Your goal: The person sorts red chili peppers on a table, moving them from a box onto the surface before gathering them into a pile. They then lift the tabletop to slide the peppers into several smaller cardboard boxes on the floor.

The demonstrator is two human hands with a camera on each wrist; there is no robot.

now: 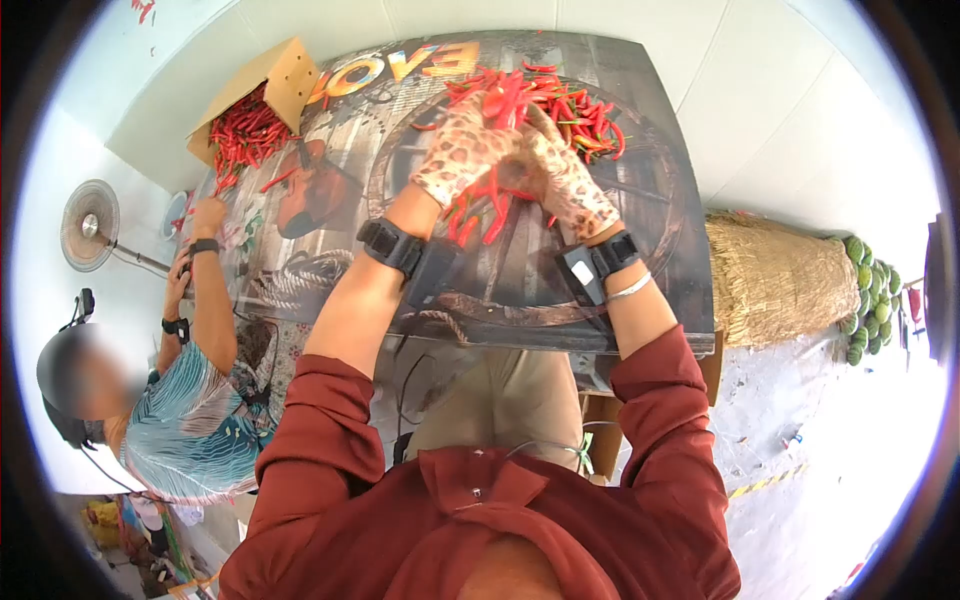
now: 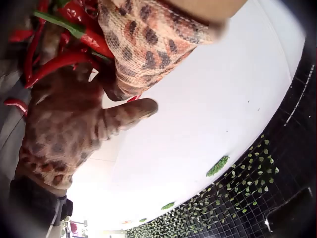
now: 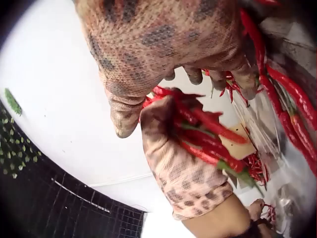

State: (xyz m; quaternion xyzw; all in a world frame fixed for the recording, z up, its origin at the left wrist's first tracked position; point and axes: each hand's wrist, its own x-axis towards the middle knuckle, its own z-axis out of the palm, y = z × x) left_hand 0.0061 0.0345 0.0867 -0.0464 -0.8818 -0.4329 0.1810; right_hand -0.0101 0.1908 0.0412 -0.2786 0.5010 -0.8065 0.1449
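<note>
Both hands wear leopard-spotted knit gloves and meet over a dark printed table (image 1: 650, 250). My left hand (image 1: 462, 150) grips a bunch of red chili peppers (image 3: 208, 144), some with green stems, sticking out both sides of its fist in the right wrist view. Close beside it is my right hand (image 1: 575, 185); its thumb stands apart and its fingers (image 3: 218, 79) reach loosely past the bunch. The left wrist view shows its palm with the thumb out and peppers (image 2: 64, 64) overlapping the fingers. Beyond the hands lies a chili pile (image 1: 590, 125); more chilies (image 1: 490, 215) lie nearer the body.
A tipped cardboard box (image 1: 285, 85) spills chilies (image 1: 245, 135) at the table's far left. Another person (image 1: 190, 420) sits at the left side, near a fan (image 1: 90, 225). Right of the table are a straw-coloured covering (image 1: 780, 280) and green melons (image 1: 872, 300).
</note>
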